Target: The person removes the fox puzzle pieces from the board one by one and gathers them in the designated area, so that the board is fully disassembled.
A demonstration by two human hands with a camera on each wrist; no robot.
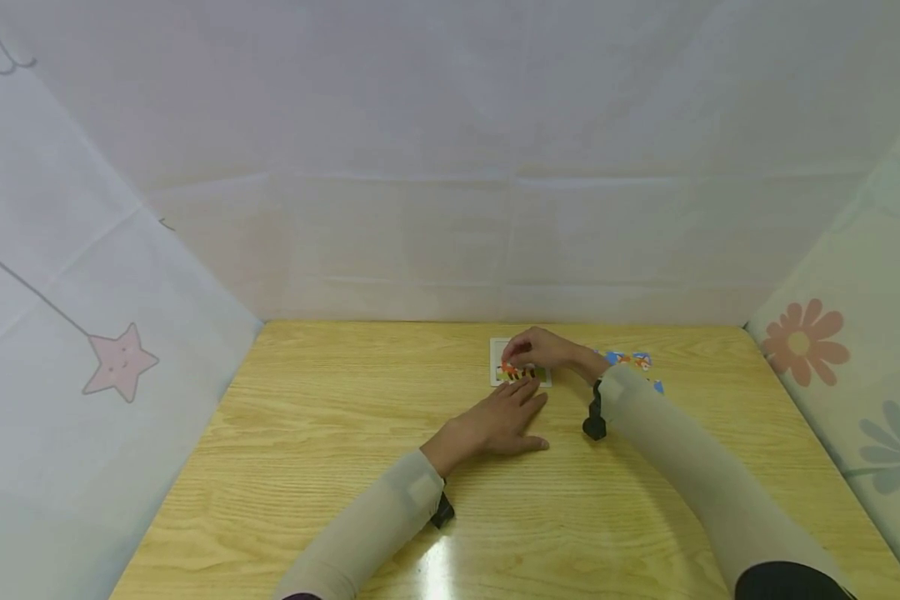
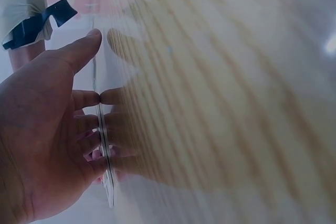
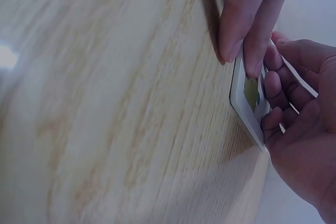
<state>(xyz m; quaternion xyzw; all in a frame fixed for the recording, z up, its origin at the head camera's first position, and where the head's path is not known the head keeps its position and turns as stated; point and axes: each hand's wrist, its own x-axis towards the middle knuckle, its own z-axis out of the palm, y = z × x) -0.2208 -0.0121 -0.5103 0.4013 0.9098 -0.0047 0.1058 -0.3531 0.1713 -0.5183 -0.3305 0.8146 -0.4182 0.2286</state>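
A small white-framed puzzle board [image 1: 494,363] lies near the table's far edge, showing a colourful picture with dark stripes. My left hand [image 1: 501,419] reaches over its near side, fingers straight and fingertips resting on the frame and picture; the thumb is spread apart. In the right wrist view, two left fingers [image 3: 254,30] press at the board's corner, beside a green patch [image 3: 251,94]. From the far right my right hand [image 1: 546,347] bends over the board, thumb and forefinger pinching a reddish puzzle piece [image 1: 506,366], mostly hidden by the fingers. Its other fingers curl above the board.
Several loose blue-and-orange puzzle pieces [image 1: 633,360] lie right of the board, partly behind the right forearm. The wooden table [image 1: 330,417] meets pale cloth walls [image 1: 390,242] at the back and sides. Each wrist wears a black camera strap [image 1: 595,417].
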